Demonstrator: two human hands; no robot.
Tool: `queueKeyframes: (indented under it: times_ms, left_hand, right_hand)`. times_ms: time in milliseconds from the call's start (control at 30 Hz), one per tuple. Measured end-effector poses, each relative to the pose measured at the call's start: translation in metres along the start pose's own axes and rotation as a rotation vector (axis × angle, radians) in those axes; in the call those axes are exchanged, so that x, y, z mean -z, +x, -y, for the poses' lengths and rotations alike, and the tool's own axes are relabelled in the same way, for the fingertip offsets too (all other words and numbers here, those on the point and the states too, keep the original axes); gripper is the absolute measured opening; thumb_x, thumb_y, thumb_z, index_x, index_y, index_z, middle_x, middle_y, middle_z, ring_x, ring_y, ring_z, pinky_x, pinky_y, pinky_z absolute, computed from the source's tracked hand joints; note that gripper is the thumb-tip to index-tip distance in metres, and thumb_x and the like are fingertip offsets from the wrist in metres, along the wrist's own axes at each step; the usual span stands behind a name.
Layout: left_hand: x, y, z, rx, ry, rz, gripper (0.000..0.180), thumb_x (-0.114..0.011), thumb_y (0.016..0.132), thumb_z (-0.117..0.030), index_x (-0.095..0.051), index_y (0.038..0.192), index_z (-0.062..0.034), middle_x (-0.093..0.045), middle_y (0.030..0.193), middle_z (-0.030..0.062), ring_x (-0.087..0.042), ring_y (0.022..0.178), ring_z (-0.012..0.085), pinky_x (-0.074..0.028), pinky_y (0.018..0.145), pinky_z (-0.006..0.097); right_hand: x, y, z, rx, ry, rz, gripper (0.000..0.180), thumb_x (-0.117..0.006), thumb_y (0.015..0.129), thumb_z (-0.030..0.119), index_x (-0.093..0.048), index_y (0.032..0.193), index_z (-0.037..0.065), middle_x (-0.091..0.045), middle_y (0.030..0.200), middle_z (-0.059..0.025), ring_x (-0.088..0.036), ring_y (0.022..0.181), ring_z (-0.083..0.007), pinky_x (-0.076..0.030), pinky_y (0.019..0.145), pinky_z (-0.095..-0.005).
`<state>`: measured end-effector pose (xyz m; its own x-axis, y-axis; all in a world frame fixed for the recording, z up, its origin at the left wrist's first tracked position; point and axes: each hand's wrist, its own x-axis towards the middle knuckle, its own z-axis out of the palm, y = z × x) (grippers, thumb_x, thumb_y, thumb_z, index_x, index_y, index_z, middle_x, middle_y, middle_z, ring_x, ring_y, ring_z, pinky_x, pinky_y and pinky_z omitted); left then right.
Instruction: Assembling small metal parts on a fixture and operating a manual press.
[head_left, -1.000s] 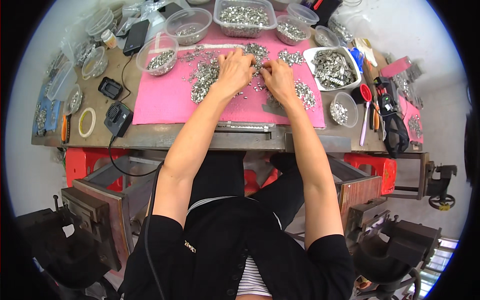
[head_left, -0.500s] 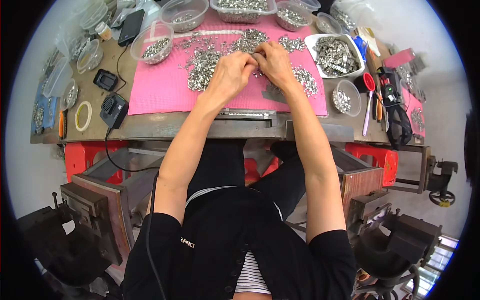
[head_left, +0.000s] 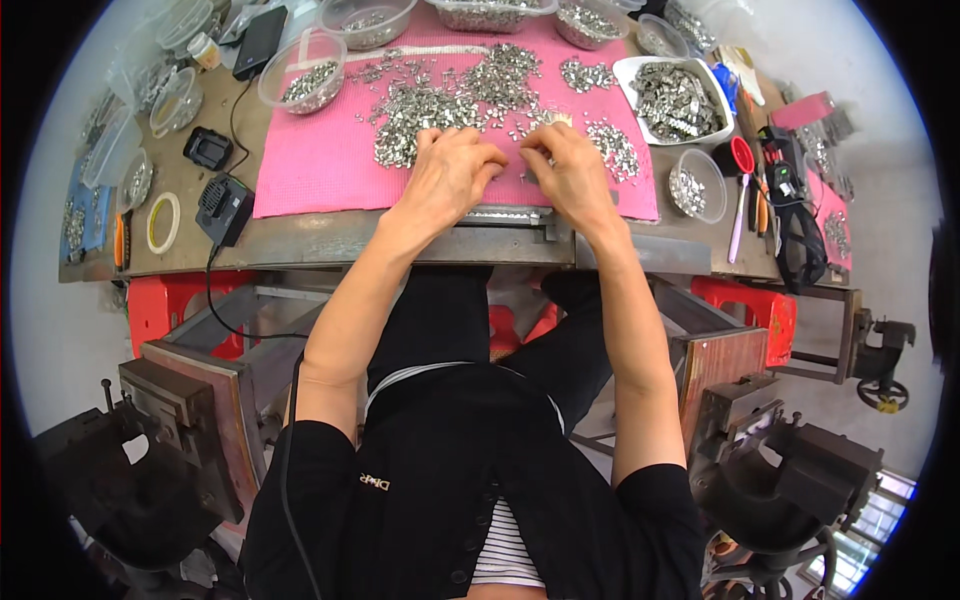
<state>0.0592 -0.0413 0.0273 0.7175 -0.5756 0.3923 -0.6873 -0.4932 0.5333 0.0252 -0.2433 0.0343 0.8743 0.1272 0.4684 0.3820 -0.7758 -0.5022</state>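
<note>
Across the worn metal workbench (head_left: 330, 238) lies a pink mat (head_left: 320, 165), and the seated person leans over it with both forearms stretched forward. Small silvery metal pieces (head_left: 440, 95) are strewn in heaps over the far half of the mat, just beyond the fingertips. The left hand (head_left: 450, 175) rests palm down, fingers curled toward the middle; the right hand (head_left: 572, 172) faces it, close beside, fingers bent the same way. Their tips nearly meet over something tiny between them, but I cannot tell what either hand has pinched, or whether it grips anything at all.

Around the mat stand containers of the same metal bits: a round clear tub (head_left: 300, 82) at the left corner, a white rectangular tray (head_left: 672, 98) heaped full on the right, and a small clear cup (head_left: 697, 185) near the right hand. More clear bowls line the far edge. A black charger (head_left: 224, 206) with its cable and a roll of tape (head_left: 163, 222) sit to the left; red-handled tools (head_left: 742, 180) lie to the right. Under the bench are red stools and heavy dark iron machines on a pale floor.
</note>
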Motion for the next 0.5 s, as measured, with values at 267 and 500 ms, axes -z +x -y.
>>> queueKeyframes:
  times_ms: [267,500]
  left_hand:
    - [0.002,-0.007,0.005,-0.088,0.018,-0.044,0.008,-0.071,0.089,-0.017,-0.077,0.095,-0.0144,-0.063,0.087,0.0028,-0.061,0.091,0.0219,-0.034,0.1,0.043]
    - [0.006,-0.005,0.002,-0.113,0.113,0.03,0.008,-0.073,0.088,-0.018,-0.077,0.094,-0.0145,-0.063,0.09,0.0007,-0.061,0.094,0.0201,-0.033,0.103,0.045]
  right_hand:
    - [0.011,-0.017,0.008,-0.091,0.064,-0.046,0.009,-0.075,0.082,0.007,-0.07,0.09,0.005,-0.064,0.081,-0.0106,-0.064,0.079,-0.0314,-0.05,0.075,-0.0429]
    - [0.014,-0.027,0.003,-0.055,0.04,0.058,0.007,-0.075,0.085,0.007,-0.074,0.091,0.004,-0.063,0.085,-0.0123,-0.063,0.085,-0.0318,-0.05,0.076,-0.0421]
